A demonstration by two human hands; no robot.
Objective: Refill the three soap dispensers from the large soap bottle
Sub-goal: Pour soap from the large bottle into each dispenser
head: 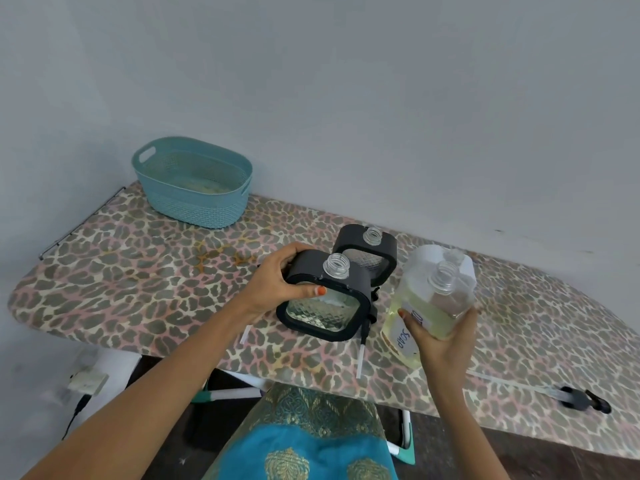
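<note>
Seemingly just before pouring. Left hand [277, 285] curled round the tilted open dispenser [329, 299] over the board [138, 271]; right hand [440, 341] wrapped round the open soap bottle [426, 306], just beside. Next: align necks, tip slowly.

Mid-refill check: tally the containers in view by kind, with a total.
Black-framed dispensers: 2
Large soap bottle: 1
Teal basket: 1
Total: 4
Pale shape behind the bottle: unclear, uncounted
</note>
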